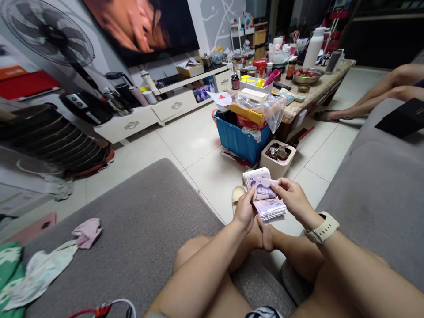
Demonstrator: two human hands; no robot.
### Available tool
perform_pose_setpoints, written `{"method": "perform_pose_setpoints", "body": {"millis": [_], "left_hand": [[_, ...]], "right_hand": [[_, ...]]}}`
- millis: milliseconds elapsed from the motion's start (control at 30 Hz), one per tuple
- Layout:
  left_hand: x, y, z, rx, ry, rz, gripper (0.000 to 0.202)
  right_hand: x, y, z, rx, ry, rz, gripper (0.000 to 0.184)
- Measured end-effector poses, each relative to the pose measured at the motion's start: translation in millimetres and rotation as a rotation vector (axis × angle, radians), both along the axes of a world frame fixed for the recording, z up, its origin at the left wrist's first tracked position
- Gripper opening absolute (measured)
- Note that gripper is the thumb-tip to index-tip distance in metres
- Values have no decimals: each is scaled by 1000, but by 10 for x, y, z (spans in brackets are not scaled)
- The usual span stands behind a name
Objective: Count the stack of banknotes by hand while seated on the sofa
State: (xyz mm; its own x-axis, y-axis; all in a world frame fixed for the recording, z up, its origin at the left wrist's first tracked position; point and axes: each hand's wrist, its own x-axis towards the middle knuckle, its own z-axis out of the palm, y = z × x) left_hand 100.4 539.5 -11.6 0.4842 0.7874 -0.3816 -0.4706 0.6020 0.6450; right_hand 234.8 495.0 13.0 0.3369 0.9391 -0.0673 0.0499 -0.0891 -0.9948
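Note:
A thick stack of purple banknotes point(270, 208) marked with a 5 is bent over in my left hand point(245, 210), whose fingers are wrapped round its near left side. Part of the stack stands up behind and part folds down toward me. My right hand point(293, 196) pinches the right edge of a single banknote point(265, 187) at the top of the stack, between thumb and fingers. On my right wrist sits a pale watch point(322, 227). Both hands are above my crossed legs.
A grey sofa point(132, 221) runs under me, with cloths point(43, 269) on its left part. Ahead on the tiled floor stand a blue bin point(240, 140) full of things and a small cream bin point(276, 167). Another person's legs point(374, 97) show at right beside a cluttered table point(347, 66).

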Motion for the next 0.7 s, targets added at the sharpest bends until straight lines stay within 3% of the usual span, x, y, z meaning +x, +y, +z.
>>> {"method": "perform_pose_setpoints", "body": {"millis": [200, 400, 700], "left_hand": [[27, 26, 31, -81, -44, 17, 35], [22, 35, -2, -21, -5, 49, 33], [26, 35, 20, -13, 0, 67, 31]], "right_hand": [[-9, -17, 52, 40, -18, 15, 33], [-32, -46, 96, 63, 39, 80, 30], [-45, -30, 97, 96, 94, 54, 21]]}}
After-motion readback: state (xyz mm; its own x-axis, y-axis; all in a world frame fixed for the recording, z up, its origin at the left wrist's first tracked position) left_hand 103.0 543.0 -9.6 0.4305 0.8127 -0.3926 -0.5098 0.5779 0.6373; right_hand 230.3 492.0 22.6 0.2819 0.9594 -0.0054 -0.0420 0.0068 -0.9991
